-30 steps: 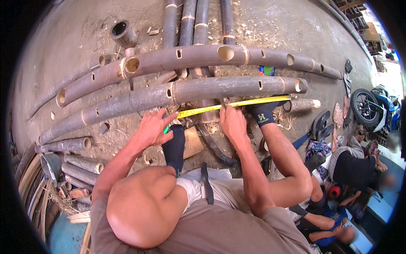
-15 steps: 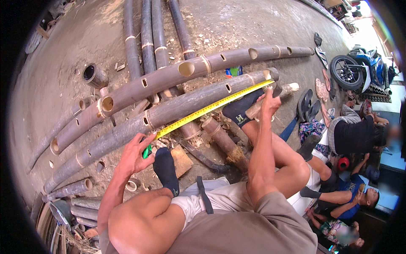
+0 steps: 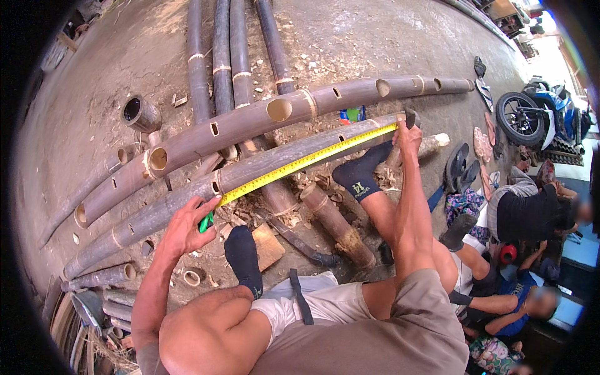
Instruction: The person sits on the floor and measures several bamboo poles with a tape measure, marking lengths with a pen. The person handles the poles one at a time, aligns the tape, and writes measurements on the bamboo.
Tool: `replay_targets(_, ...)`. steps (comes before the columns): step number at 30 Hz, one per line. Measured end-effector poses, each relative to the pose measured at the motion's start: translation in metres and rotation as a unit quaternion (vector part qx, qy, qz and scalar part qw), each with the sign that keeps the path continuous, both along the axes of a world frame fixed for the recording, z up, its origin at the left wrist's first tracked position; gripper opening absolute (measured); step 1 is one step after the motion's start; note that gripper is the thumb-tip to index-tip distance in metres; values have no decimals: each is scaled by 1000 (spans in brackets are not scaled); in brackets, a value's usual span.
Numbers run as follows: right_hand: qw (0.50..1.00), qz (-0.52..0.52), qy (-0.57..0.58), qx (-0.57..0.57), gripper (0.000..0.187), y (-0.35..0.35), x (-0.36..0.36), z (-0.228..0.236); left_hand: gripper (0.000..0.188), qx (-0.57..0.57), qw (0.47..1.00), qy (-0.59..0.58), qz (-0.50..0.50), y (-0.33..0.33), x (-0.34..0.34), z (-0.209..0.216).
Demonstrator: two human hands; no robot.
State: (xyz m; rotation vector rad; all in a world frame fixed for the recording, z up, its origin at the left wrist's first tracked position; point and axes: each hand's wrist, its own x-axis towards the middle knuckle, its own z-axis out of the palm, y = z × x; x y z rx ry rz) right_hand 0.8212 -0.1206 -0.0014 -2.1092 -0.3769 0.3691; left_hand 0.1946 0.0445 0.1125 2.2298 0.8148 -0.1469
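Note:
A yellow tape (image 3: pixel 306 164) is stretched taut along the near bamboo pole (image 3: pixel 144 224), which has small rectangular slots cut in it. My left hand (image 3: pixel 186 222) grips the green tape measure case (image 3: pixel 206 221), mostly covered by my fingers, by a slot on the left. At the pole's right end, my right hand (image 3: pixel 409 139) is closed on the tape's far end. A dark object (image 3: pixel 410 117) sticks up from that same hand; its kind is unclear. Behind lies a second bamboo pole (image 3: pixel 247 117) with large round holes and slots, roughly parallel to the near one.
Several bamboo poles (image 3: pixel 239 50) run away beneath these two. Cut bamboo pieces (image 3: pixel 337 222), a wooden block (image 3: pixel 269 245) and chips lie near my feet. Sandals (image 3: pixel 461 165), a motorcycle (image 3: pixel 531 112) and seated people (image 3: pixel 525 206) are on the right.
My right hand has moved slightly up and right with the tape end, while my left has shifted a little left. The tape now lies closer over the pole, with more of it drawn out.

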Motion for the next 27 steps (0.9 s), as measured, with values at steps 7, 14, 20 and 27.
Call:
replay_targets(7, 998, 18, -5, -63, 29, -9, 28, -1, 78, -8, 1000, 3, -4, 7, 19, 1)
replay_targets(14, 996, 31, -34, -81, 36, -12, 59, -24, 77, 4, 1000, 30, -5, 17, 9, -1)
replay_targets(20, 985, 97, -72, -124, 36, -20, 62, -26, 76, 50, 988, 145, 21, 30, -61, 14)
replay_targets(27, 971, 121, -140, -150, 41, -20, 85, -41, 77, 82, 973, 201, 78, 37, -162, 9)
